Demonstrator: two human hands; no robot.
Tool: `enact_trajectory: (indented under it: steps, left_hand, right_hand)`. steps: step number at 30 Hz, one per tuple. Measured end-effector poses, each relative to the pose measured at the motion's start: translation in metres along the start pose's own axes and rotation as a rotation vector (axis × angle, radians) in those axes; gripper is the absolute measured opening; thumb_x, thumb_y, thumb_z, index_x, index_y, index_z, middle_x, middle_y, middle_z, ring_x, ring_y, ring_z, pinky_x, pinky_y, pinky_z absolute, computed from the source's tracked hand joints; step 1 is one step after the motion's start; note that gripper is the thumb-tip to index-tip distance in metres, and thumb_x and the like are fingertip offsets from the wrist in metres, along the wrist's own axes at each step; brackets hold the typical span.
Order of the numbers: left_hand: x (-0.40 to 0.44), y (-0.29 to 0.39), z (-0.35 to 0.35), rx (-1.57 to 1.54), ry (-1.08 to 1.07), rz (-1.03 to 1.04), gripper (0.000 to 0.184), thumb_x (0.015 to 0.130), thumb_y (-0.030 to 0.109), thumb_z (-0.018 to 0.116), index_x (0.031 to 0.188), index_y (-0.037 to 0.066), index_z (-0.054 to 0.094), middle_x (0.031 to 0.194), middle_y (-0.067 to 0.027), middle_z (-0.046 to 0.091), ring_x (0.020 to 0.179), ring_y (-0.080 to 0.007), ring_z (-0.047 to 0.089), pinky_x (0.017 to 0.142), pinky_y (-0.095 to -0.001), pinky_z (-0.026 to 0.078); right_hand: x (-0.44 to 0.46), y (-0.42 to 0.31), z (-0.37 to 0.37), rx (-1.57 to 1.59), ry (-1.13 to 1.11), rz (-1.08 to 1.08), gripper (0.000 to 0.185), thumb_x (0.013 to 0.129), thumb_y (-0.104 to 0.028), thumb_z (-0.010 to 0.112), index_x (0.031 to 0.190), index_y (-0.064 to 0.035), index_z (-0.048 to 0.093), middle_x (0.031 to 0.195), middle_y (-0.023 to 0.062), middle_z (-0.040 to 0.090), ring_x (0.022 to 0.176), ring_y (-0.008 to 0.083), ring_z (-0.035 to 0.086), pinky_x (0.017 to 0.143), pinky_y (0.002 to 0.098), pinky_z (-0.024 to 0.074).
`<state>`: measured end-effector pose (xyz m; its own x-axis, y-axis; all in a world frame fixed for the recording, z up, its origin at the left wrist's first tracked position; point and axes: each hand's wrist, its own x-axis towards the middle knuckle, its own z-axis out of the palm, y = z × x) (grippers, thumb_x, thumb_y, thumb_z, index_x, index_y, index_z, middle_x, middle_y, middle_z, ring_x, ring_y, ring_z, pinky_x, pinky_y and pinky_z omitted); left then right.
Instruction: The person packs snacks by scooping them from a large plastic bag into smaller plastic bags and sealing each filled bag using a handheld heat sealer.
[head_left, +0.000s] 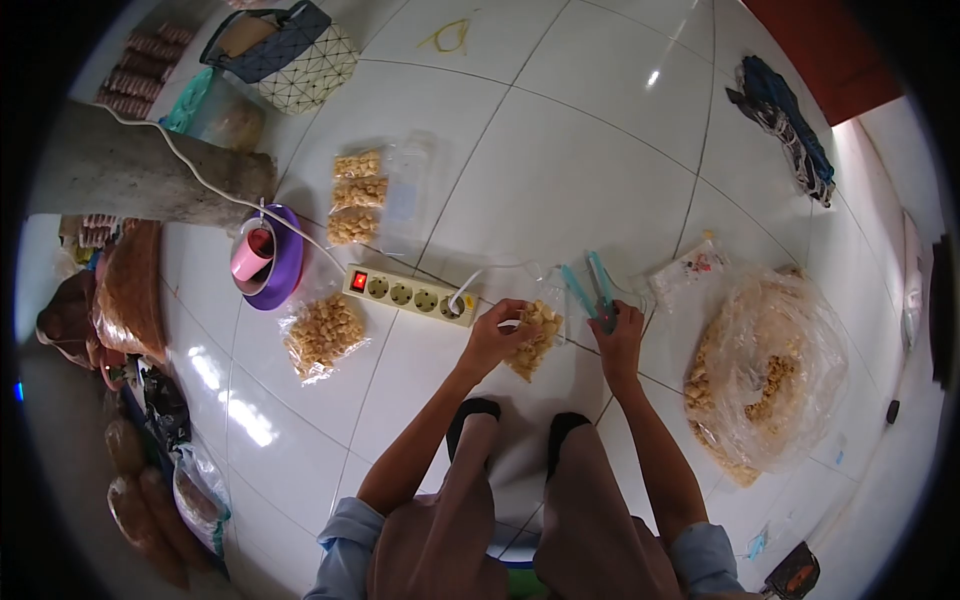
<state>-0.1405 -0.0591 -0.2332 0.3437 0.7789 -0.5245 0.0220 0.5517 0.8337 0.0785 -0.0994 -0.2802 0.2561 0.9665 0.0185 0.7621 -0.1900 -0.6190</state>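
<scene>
Here, the left hand (495,337) has its thumb and fingers pinched on the upper part of a small clear snack bag (532,345), which is part-filled with pale yellow, puffy pieces and sits at the near middle of the white tiled floor (600,130). Just to the right, the right hand (622,338) has its fingers curled around the near end of a turquoise hand sealer (590,288), whose two arms spread apart toward the far side. Left of the sealer lies a cream power strip (405,296) with a red switch and a white plug (456,303) in its rightmost socket. A plump filled bag (325,335) rests near the strip's left end, with three packed portions (357,193) lined up farther away. Beyond the plump bag, at the left, a pink cup (250,260) sits by a purple basin (287,262). On the right, a large clear sack (765,370) holds more yellow pieces, with a printed plastic packet (690,267) near its far left side.
</scene>
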Motion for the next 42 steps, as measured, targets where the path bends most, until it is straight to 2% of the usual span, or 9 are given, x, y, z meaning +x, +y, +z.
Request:
enact_trajectory:
  steps: [6,9,12,24,26,32,35,38,42]
  left_hand:
    - [-0.025,0.03,0.001,-0.065,0.063,0.015,0.042,0.078,0.018,0.068,0.111,0.001,0.048,0.104,-0.0083,0.057,0.095,-0.014,0.056,0.079,-0.0256,0.046]
    - [-0.048,0.052,-0.011,-0.099,0.086,0.152,0.04,0.079,0.017,0.066,0.111,0.002,0.048,0.102,-0.0078,0.057,0.093,-0.0139,0.056,0.078,-0.0254,0.046]
    - [-0.084,0.072,-0.035,-0.082,0.245,0.216,0.039,0.08,0.017,0.065,0.112,0.002,0.048,0.101,-0.0073,0.057,0.089,-0.0135,0.057,0.075,-0.0253,0.047]
    - [-0.164,0.011,-0.203,-0.466,0.836,0.442,0.054,0.08,0.016,0.064,0.123,0.0,0.035,0.098,-0.0107,0.057,0.089,-0.016,0.055,0.076,-0.0271,0.047]
    - [-0.143,-0.022,-0.221,0.103,1.025,0.358,0.06,0.078,0.016,0.066,0.127,0.002,0.035,0.098,-0.0093,0.057,0.093,-0.0162,0.056,0.079,-0.0273,0.046]
    - [-0.111,-0.046,-0.211,0.462,1.21,0.347,0.045,0.07,0.009,0.066,0.111,0.006,0.048,0.09,-0.01,0.053,0.091,-0.0304,0.047,0.083,-0.0418,0.035]
    - [-0.104,-0.057,-0.209,0.998,1.335,0.154,0.034,0.075,0.03,0.063,0.099,0.01,0.051,0.095,-0.0063,0.051,0.095,-0.0248,0.044,0.078,-0.0424,0.03]
    - [-0.11,-0.047,-0.203,0.952,1.32,0.127,0.027,0.076,0.031,0.063,0.094,0.013,0.052,0.096,-0.0053,0.048,0.095,-0.0244,0.043,0.078,-0.0436,0.029]
    - [-0.117,-0.029,-0.19,1.025,1.374,0.225,0.024,0.077,0.031,0.062,0.092,0.014,0.052,0.095,-0.004,0.047,0.094,-0.0241,0.042,0.079,-0.044,0.029]
  right_hand:
    - [0.01,-0.06,-0.032,0.147,0.003,0.064,0.046,0.081,-0.025,0.062,0.116,-0.0001,0.045,0.101,0.0128,0.048,0.095,0.0238,0.049,0.079,0.0335,0.0422]
    - [0.012,-0.117,-0.052,1.001,-0.493,0.354,0.044,0.086,-0.027,0.058,0.119,-0.0036,0.042,0.108,0.0077,0.047,0.092,0.0141,0.054,0.081,0.0281,0.0448]
    - [0.003,-0.194,-0.062,1.054,-0.796,0.315,0.045,0.084,-0.027,0.06,0.118,-0.003,0.042,0.108,0.0082,0.047,0.094,0.014,0.053,0.083,0.0284,0.0449]
    - [-0.031,-0.339,0.144,0.772,-0.924,-0.122,0.034,0.076,-0.006,0.062,0.106,-0.0009,0.047,0.085,0.0088,0.059,0.073,0.0141,0.058,0.062,0.0267,0.0483]
    - [-0.035,-0.333,0.176,0.601,-0.726,-0.183,0.033,0.076,-0.005,0.062,0.104,-0.0014,0.046,0.083,0.0097,0.059,0.07,0.0161,0.059,0.06,0.028,0.0476]
    - [-0.047,-0.287,0.239,0.465,-0.478,-0.08,0.032,0.073,-0.004,0.063,0.102,-0.0038,0.048,0.08,0.0112,0.059,0.069,0.0243,0.06,0.062,0.0312,0.0481]
    - [-0.049,-0.269,0.257,0.392,-0.386,-0.404,0.017,0.074,0.0,0.059,0.09,-0.0029,0.057,0.093,0.0135,0.05,0.076,0.0253,0.056,0.065,0.0321,0.0484]
    - [-0.044,-0.268,0.249,0.215,-0.305,-0.668,0.021,0.074,0.0,0.059,0.095,-0.0044,0.058,0.095,0.0128,0.049,0.075,0.0239,0.056,0.068,0.0308,0.0485]
    - [-0.028,-0.259,0.208,0.304,-0.482,-0.479,0.024,0.071,-0.002,0.061,0.095,-0.0019,0.057,0.096,0.0171,0.05,0.096,0.0318,0.049,0.084,0.0386,0.0398]
